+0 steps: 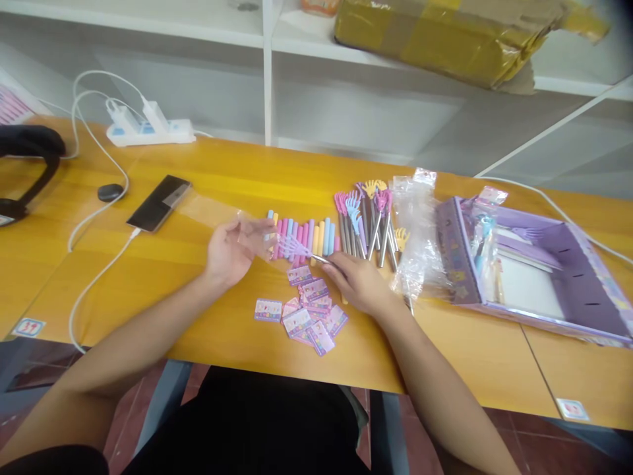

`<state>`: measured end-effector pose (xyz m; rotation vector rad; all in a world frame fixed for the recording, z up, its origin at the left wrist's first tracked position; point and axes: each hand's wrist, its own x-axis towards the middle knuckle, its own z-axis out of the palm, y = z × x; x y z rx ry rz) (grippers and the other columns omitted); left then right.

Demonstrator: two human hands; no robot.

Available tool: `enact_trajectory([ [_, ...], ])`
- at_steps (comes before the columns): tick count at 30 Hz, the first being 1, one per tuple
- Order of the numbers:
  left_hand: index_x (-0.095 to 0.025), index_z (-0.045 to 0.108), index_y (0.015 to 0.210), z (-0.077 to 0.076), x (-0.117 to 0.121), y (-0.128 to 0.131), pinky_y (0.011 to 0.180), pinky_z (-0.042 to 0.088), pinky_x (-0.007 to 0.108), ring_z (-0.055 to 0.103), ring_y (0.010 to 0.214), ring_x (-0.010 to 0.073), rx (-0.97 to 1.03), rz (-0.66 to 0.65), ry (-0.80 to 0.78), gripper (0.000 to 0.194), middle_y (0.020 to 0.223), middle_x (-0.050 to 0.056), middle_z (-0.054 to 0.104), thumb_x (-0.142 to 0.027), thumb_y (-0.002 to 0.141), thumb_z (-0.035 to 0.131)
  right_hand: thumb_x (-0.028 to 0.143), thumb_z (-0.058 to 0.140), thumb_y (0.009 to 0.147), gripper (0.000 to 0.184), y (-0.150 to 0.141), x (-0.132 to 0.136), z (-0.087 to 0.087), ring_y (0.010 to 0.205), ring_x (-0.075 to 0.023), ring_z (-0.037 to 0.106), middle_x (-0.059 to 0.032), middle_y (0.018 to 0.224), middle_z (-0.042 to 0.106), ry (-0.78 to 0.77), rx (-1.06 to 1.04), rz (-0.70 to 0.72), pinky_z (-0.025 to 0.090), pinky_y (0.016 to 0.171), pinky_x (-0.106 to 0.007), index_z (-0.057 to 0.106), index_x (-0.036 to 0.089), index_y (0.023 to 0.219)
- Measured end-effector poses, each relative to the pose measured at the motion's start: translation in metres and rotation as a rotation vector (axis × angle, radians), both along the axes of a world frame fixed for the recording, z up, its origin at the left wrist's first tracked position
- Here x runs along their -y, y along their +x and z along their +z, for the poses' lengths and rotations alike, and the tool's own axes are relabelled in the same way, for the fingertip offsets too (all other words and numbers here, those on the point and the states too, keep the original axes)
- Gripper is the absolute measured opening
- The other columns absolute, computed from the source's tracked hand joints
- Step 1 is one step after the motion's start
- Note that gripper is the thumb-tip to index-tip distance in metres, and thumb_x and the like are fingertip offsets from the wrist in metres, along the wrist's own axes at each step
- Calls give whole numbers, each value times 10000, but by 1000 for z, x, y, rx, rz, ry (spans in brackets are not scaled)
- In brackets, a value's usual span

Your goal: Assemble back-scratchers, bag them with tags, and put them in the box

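My left hand grips a clear plastic bag, which stretches out to the left over the phone's corner. My right hand is closed on the metal shaft of a back scratcher with a lilac hand-shaped head. That head points left and lies at or just inside the bag's mouth; I cannot tell which. Behind both hands runs a row of pastel handles. A loose pile of printed cards lies in front of them. More back scratchers with pink, blue and yellow heads are heaped right of the row.
A stack of clear bags lies beside a purple box holding a few packed pieces. At left are a charging phone, a power strip and cables. A taped carton sits on the shelf above.
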<state>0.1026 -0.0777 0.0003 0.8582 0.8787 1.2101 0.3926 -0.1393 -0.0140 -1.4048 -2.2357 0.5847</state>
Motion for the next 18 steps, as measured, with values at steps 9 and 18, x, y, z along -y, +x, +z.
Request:
enact_trajectory([
  [9,-237,606,926,5,-1,-4,1020,659,551,757,1267,345,67,11,-12,285,1274,118,805,-492,1014,513,474,410,1160,371,2,-1,1,745,-222,632,-42,821,646,-20,20,10,424,703,-325,573,252,911],
  [18,-221,731,1107,9,7,1,1122,610,520,720,1357,327,287,-60,-139,291,1283,101,811,-430,1075,532,458,400,1167,381,0,-1,1,712,-200,600,-31,811,635,-40,22,12,389,688,-307,545,243,889],
])
